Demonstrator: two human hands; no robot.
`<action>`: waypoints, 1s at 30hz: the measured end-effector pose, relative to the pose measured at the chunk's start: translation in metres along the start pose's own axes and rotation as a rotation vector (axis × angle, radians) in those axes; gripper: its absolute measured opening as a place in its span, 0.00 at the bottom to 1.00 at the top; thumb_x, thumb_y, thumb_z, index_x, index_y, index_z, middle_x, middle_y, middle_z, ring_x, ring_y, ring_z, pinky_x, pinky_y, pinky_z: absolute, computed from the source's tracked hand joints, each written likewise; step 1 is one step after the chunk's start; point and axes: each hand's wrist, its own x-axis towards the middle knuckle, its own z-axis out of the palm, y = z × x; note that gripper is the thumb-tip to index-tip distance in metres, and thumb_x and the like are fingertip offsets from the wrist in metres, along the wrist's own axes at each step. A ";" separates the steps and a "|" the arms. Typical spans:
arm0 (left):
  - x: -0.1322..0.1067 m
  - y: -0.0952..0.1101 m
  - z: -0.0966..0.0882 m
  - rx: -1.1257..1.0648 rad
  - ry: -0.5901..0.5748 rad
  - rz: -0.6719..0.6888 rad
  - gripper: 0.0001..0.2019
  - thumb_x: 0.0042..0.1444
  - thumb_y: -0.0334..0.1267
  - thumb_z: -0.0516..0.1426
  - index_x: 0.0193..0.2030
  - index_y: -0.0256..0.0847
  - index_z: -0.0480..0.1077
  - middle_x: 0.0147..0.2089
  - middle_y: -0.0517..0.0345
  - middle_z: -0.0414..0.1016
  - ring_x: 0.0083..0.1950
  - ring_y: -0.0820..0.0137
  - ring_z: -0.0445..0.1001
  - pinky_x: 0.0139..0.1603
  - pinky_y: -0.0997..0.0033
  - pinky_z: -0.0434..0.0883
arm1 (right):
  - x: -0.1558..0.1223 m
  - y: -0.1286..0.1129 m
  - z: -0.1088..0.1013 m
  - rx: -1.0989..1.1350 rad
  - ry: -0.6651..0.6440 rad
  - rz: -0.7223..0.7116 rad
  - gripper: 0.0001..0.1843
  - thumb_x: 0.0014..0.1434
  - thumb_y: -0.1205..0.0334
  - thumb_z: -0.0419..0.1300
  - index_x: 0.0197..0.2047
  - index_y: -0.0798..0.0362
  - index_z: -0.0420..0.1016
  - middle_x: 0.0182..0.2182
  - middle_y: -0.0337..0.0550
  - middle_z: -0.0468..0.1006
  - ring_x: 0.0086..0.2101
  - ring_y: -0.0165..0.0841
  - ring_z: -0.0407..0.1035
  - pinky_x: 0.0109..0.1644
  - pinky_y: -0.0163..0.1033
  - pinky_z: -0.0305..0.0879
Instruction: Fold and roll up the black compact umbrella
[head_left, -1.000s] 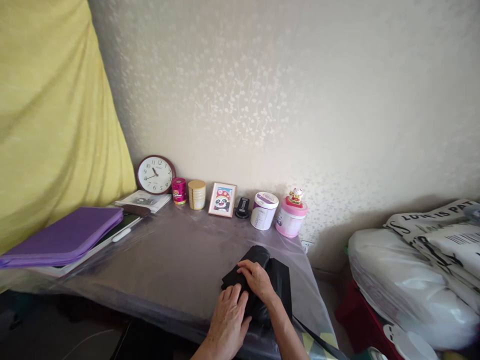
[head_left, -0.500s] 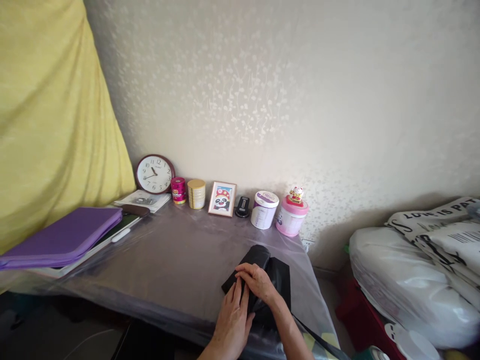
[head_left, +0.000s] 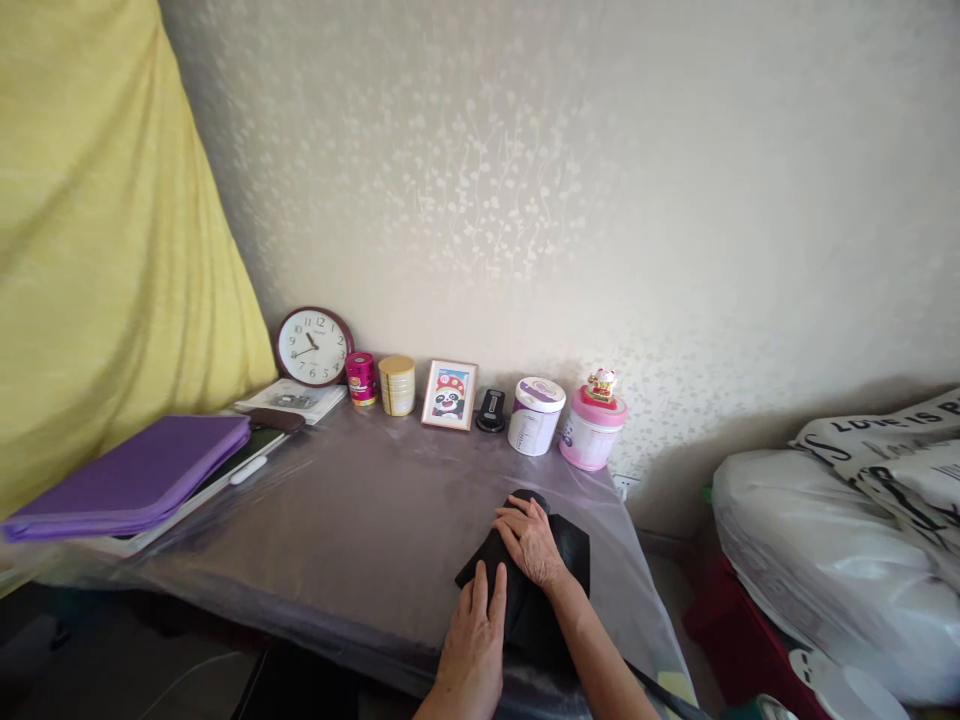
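Observation:
A folded black item that looks like a bag or pouch (head_left: 566,560) lies near the table's front right; its exact kind is unclear. A dark strap (head_left: 660,690) runs from its side toward the lower right. Pressed on its upper part is my right hand (head_left: 531,543), palm down with fingers stretched over the black surface. My left hand (head_left: 476,632) rests at its near left edge, fingers extended and slightly apart. Both palms hide part of the item, and neither hand grips it.
Behind stand a clock (head_left: 315,346), a magenta can (head_left: 361,379), a yellow-lidded tin (head_left: 397,386), a picture frame (head_left: 449,395), a black device (head_left: 491,411) and two tubs (head_left: 536,416). A purple folder (head_left: 135,470) lies left. White bags (head_left: 817,570) bulge beyond the right edge.
My right hand has moved from beside my left fingers to farther up on the black item and spread flatter. The two hands are now apart. The view has shifted slightly.

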 end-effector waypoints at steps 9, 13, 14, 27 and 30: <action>-0.004 0.009 -0.023 -0.039 -0.093 -0.031 0.45 0.39 0.18 0.48 0.67 0.38 0.38 0.68 0.40 0.45 0.64 0.56 0.55 0.60 0.58 0.58 | 0.026 0.025 0.005 -0.031 0.029 0.165 0.16 0.62 0.62 0.47 0.35 0.47 0.77 0.43 0.39 0.78 0.52 0.35 0.62 0.59 0.45 0.48; -0.006 0.010 -0.029 -0.038 -0.105 -0.023 0.46 0.38 0.18 0.48 0.67 0.38 0.37 0.68 0.39 0.44 0.64 0.55 0.56 0.59 0.58 0.59 | 0.028 0.035 -0.003 -0.056 0.132 0.273 0.16 0.61 0.61 0.47 0.42 0.50 0.75 0.44 0.43 0.77 0.47 0.34 0.67 0.54 0.40 0.56; -0.006 0.009 -0.028 -0.046 -0.099 -0.018 0.46 0.38 0.19 0.48 0.67 0.38 0.37 0.68 0.39 0.44 0.63 0.55 0.56 0.59 0.58 0.59 | 0.025 0.038 -0.007 -0.070 0.161 0.300 0.16 0.61 0.61 0.46 0.44 0.52 0.74 0.44 0.46 0.77 0.47 0.35 0.67 0.54 0.41 0.56; -0.009 0.006 -0.025 -0.016 -0.034 0.015 0.42 0.42 0.19 0.46 0.67 0.37 0.38 0.67 0.39 0.47 0.61 0.57 0.60 0.58 0.61 0.59 | -0.097 0.054 -0.035 0.019 0.312 0.722 0.21 0.55 0.49 0.47 0.42 0.54 0.71 0.34 0.51 0.78 0.39 0.42 0.73 0.43 0.43 0.64; -0.009 0.006 -0.024 -0.035 -0.021 0.015 0.41 0.44 0.19 0.46 0.67 0.38 0.38 0.67 0.39 0.47 0.61 0.56 0.60 0.57 0.60 0.60 | -0.101 0.043 -0.036 0.146 0.289 0.772 0.22 0.53 0.46 0.47 0.38 0.52 0.72 0.28 0.46 0.78 0.33 0.41 0.73 0.36 0.41 0.65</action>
